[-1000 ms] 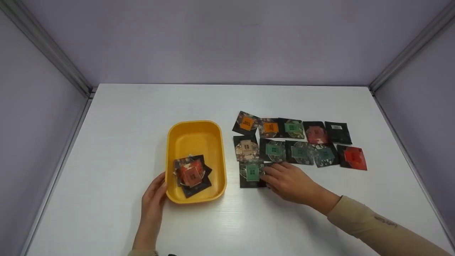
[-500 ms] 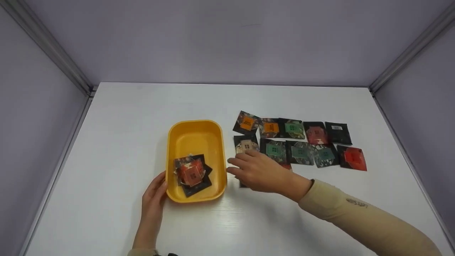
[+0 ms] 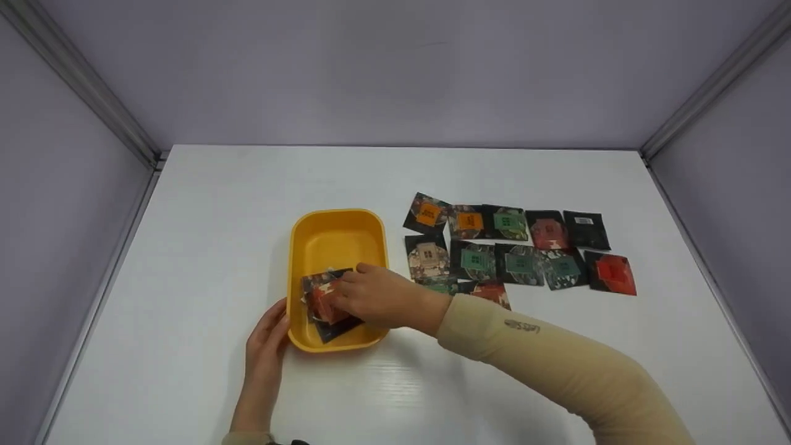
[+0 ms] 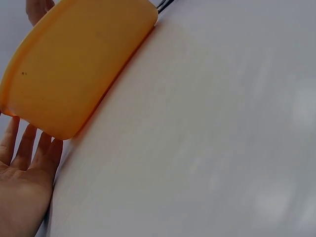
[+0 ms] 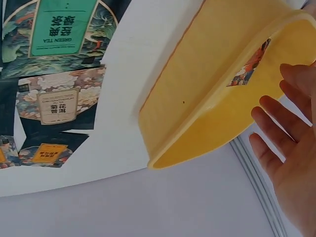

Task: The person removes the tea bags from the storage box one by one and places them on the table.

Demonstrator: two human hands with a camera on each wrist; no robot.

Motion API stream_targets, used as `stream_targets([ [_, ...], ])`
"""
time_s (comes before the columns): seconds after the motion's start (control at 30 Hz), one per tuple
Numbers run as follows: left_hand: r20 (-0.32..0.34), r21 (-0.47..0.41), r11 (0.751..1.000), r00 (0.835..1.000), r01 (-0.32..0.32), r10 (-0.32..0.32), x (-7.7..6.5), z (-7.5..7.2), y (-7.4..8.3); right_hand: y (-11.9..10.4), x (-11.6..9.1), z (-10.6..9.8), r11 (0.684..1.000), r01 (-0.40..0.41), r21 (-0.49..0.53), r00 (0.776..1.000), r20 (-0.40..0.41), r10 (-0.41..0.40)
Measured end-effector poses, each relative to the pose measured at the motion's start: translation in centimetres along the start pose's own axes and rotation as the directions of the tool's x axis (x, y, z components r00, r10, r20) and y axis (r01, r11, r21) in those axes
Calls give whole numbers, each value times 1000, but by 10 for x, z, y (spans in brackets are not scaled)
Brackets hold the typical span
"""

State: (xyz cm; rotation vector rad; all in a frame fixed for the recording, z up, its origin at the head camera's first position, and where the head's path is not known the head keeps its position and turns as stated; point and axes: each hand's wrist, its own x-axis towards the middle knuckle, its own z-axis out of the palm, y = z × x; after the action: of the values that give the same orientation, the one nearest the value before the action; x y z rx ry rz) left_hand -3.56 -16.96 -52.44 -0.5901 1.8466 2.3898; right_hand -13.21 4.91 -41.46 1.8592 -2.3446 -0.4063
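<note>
A yellow plastic tray (image 3: 337,241) stands on the white table with a small pile of tea sachets (image 3: 316,294) in its near end. My left hand (image 3: 267,346) touches the tray's near left side. In the left wrist view, the straight fingers of that left hand (image 4: 24,182) lie against the tray wall (image 4: 84,64). Over the pile is my right hand (image 3: 383,296), reaching across the tray's right rim and covering part of the sachets. The right wrist view gives this right hand (image 5: 291,138) with parted fingers and nothing visible between them.
Right of the tray lie rows of dark tea sachets (image 3: 519,264) with green, orange and red labels, some touching or overlapping. One sachet (image 3: 587,230) at the far right lies with its barcode up. Pale walls (image 3: 395,74) bound the table at the back and sides.
My right hand has moved left from the nearest row of sachets to over the tray. A red-labelled sachet now shows where that hand was. The left hand and tray have stayed put.
</note>
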Motion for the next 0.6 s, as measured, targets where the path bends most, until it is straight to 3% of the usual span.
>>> stream_targets([
  [0.3, 0, 10, 1000, 1000, 28, -28, 0, -2, 0, -11, 40, 5, 999, 31, -43, 978, 209, -22],
  [0.6, 0, 32, 998, 999, 52, -52, 1, -1, 2, -25, 56, 7, 996, -11, -83, 932, 360, 40],
])
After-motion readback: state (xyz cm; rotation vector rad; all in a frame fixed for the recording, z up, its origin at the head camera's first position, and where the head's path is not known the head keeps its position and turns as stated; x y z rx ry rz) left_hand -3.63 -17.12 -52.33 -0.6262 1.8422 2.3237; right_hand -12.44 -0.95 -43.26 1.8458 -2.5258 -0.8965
